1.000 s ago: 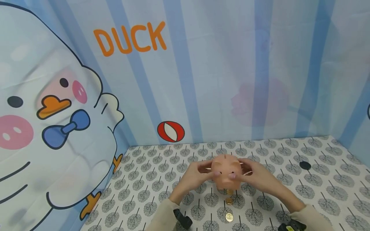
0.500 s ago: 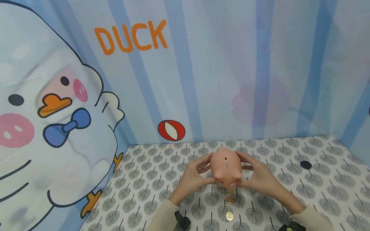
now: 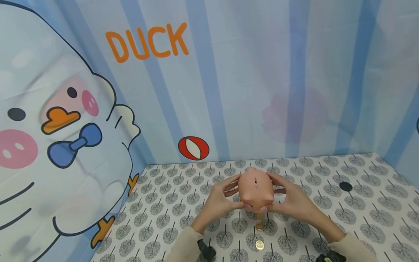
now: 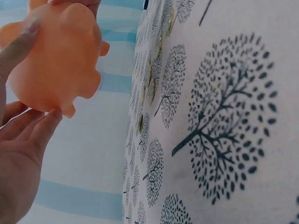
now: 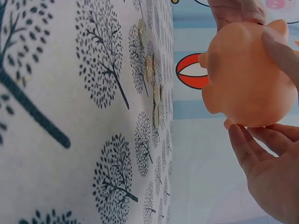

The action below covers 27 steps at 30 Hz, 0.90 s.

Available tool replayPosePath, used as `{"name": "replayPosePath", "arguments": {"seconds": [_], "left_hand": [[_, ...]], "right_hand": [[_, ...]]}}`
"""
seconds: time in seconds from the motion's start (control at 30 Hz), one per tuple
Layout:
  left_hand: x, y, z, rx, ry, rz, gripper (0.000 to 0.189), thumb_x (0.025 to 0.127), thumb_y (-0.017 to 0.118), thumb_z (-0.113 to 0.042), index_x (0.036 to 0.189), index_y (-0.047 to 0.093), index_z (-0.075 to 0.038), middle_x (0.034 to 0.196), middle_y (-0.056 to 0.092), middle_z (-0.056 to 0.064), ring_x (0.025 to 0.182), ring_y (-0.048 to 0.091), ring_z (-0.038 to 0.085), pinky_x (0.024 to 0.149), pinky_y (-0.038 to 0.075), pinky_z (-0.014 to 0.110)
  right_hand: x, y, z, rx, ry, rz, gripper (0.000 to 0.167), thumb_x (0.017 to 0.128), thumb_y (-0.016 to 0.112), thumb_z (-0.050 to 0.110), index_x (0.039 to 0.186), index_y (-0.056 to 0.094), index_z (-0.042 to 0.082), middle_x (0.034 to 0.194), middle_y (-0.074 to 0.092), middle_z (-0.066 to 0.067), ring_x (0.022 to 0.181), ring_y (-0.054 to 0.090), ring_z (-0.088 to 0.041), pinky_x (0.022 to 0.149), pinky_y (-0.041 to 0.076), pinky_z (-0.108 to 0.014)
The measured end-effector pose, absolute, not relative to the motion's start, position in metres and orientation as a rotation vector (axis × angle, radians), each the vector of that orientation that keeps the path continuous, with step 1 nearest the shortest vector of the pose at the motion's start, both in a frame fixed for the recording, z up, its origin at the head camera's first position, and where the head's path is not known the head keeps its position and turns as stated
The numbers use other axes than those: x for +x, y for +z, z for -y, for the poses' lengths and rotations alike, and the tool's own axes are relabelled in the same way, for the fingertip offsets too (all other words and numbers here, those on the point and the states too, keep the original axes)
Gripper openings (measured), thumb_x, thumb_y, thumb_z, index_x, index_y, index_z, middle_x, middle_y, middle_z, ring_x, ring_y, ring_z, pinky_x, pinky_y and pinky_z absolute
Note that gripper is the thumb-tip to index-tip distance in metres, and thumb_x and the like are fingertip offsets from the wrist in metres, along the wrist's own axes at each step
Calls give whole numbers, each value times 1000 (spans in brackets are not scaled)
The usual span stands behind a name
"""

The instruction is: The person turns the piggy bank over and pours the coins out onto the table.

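Both hands hold an orange-pink piggy bank (image 3: 255, 187) up off the cloth, its slotted back turned toward the head camera and its snout tipped down. My left hand (image 3: 218, 198) grips its left side, thumb near the face and fingers behind. On the other side my right hand (image 3: 291, 198) grips it the same way. The wrist views show the bank's rounded body (image 4: 56, 65) and stubby feet (image 5: 212, 98) clear of the table. Below it lie several gold coins (image 5: 156, 93), the nearest gold coin (image 3: 259, 245) flat and closest to me.
A black round disc (image 3: 345, 186) lies on the tree-patterned tablecloth (image 3: 157, 211) to the right. Behind the table hangs a blue striped curtain (image 3: 242, 91) with a duck print. Dark wrist straps (image 3: 206, 250) sit at the cuffs.
Over the last second the piggy bank has tipped snout-down, so its face has turned away and its slot faces the head camera. In the last half second it has barely moved.
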State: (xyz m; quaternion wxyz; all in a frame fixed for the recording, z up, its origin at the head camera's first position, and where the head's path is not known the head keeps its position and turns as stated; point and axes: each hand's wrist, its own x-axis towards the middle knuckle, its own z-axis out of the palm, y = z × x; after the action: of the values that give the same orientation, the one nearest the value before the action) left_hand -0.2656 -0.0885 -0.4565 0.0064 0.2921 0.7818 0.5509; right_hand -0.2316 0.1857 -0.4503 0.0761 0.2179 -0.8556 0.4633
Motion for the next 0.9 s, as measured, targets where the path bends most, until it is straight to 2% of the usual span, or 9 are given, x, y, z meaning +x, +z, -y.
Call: {"name": "replayPosePath", "arguments": {"seconds": [0.17, 0.27, 0.33, 0.4, 0.47, 0.57, 0.67, 0.8, 0.9], "left_hand": [[-269, -455, 87, 844, 1705, -2475, 83, 83, 91, -30, 156, 52, -22, 151, 63, 5, 131, 68, 27, 112, 57, 44], [-270, -454, 85, 792, 1691, -2502, 70, 90, 85, -38, 152, 56, -26, 143, 69, 5, 123, 72, 23, 106, 61, 36], [-271, -453, 84, 769, 1660, -2542, 60, 95, 78, -44, 149, 61, -24, 138, 72, 4, 116, 74, 19, 99, 63, 29], [-273, -453, 81, 731, 1657, -2549, 53, 98, 72, -49, 143, 67, -21, 129, 76, 4, 106, 76, 15, 91, 65, 28], [-274, -452, 79, 672, 1658, -2529, 52, 100, 66, -56, 134, 73, -18, 116, 80, 5, 92, 78, 13, 84, 67, 31], [-276, -452, 76, 571, 1680, -2431, 62, 101, 59, -64, 116, 79, -8, 92, 82, 9, 71, 78, 16, 74, 69, 38], [-277, -452, 74, 484, 1669, -2376, 74, 100, 53, -71, 99, 80, -2, 75, 79, 12, 58, 76, 20, 68, 69, 45], [-277, -453, 73, 440, 1656, -2362, 77, 100, 51, -72, 92, 80, -1, 71, 78, 14, 56, 75, 21, 67, 67, 54], [-276, -453, 73, 443, 1647, -2363, 76, 100, 52, -72, 94, 80, -1, 74, 78, 15, 58, 76, 22, 69, 68, 53]], "right_hand": [[-231, -447, -185, 603, 1372, 2598, 97, 83, 90, 42, 159, 42, 4, 146, 61, -25, 116, 71, -37, 93, 64, -56], [-232, -445, -182, 551, 1357, 2620, 83, 90, 83, 42, 154, 48, 2, 135, 69, -20, 112, 72, -29, 93, 64, -51], [-232, -443, -180, 504, 1364, 2648, 74, 95, 76, 44, 151, 52, 1, 132, 71, -18, 111, 72, -27, 94, 64, -48], [-234, -439, -177, 457, 1358, 2692, 66, 101, 68, 48, 146, 57, 0, 129, 73, -16, 112, 72, -26, 95, 64, -46], [-236, -435, -175, 394, 1381, 2753, 59, 104, 59, 53, 134, 66, 2, 117, 76, -13, 102, 73, -25, 87, 64, -42], [-239, -431, -172, 319, 1423, 2832, 60, 107, 49, 59, 108, 73, 4, 89, 75, -11, 80, 69, -24, 69, 59, -35], [-241, -429, -168, 254, 1523, 2863, 65, 107, 46, 63, 88, 72, 6, 67, 69, -8, 60, 63, -21, 56, 55, -31], [-242, -429, -167, 227, 1615, 2854, 68, 107, 46, 62, 85, 74, 4, 64, 69, -7, 55, 63, -18, 53, 59, -32], [-242, -429, -167, 242, 1617, 2857, 68, 107, 45, 62, 85, 74, 4, 65, 70, -8, 56, 63, -19, 54, 58, -32]]}}
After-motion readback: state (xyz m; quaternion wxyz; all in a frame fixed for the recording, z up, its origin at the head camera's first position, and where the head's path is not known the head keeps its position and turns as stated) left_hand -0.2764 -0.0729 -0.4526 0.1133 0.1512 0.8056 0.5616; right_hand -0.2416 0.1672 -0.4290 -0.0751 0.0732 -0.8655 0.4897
